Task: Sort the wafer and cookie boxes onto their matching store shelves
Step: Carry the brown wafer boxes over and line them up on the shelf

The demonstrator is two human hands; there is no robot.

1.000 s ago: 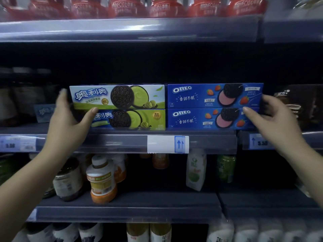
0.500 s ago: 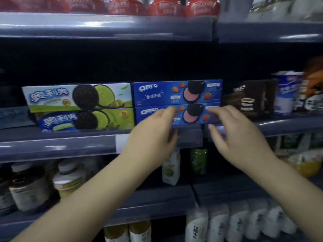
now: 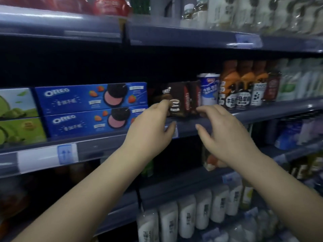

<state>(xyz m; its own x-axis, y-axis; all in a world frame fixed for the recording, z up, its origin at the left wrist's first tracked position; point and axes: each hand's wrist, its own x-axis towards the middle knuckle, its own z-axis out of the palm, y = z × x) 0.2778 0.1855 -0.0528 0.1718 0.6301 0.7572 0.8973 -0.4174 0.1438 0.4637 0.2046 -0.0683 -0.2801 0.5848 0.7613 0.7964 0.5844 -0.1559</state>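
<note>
On the middle shelf [image 3: 218,127], at far left, two green cookie boxes [image 3: 16,116] lie stacked one on the other, cut off by the frame edge. Just to their right, touching them, two blue cookie boxes [image 3: 90,109] lie stacked likewise, each printed with a dark cookie, pink filling and strawberries; the lower box sits at the shelf's front lip. A white price tag [image 3: 47,157] with a blue arrow mark is clipped to the rail below them.

Right of the blue stack stand dark brown boxes [image 3: 181,100], upright and close together. The left hand [image 3: 150,130] is raised before them, fingers loosely curled, the fingertips [image 3: 165,103] at the front face of the leftmost brown box; whether they touch or pinch it cannot be told through the blur. The right hand [image 3: 225,131] hovers beside it, fingers spread and bent, holding nothing, its fingertips near the shelf's edge just below the brown boxes.

Further right on the same shelf stand a white and blue can [image 3: 208,89], then a row of brown and orange bottles [image 3: 244,84]. White bottles [image 3: 185,219] fill the lowest shelf at right.
</note>
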